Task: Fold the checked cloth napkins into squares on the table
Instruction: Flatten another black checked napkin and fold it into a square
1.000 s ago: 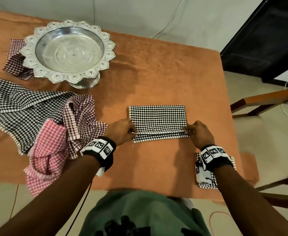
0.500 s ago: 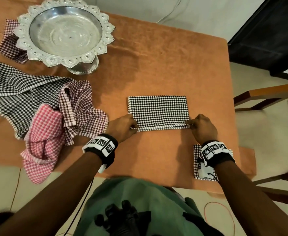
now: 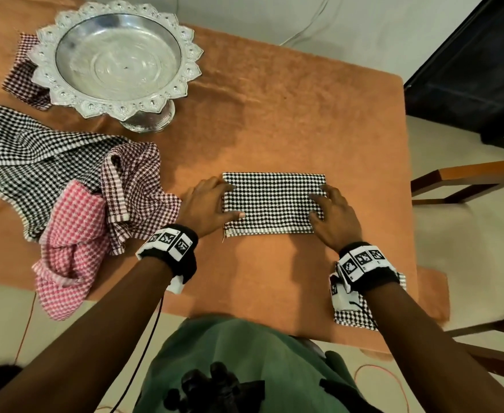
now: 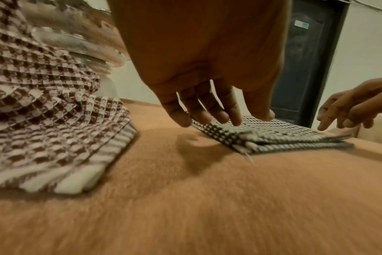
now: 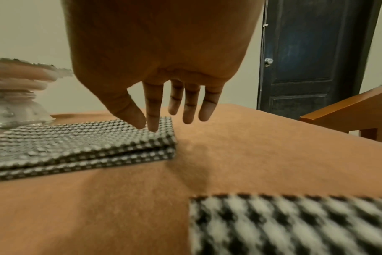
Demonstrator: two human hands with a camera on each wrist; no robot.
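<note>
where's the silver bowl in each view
Head: silver bowl at top left, on the table.
Left wrist: its blurred pedestal at upper left, behind the heaped cloths.
Right wrist: at the left edge.
Shared landmark: the folded black napkin under both hands.

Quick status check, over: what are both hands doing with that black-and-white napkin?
Left hand and right hand open, fingers on the napkin's ends. Black-and-white napkin a folded rectangle, not yet square. Nothing on it but the hands.
</note>
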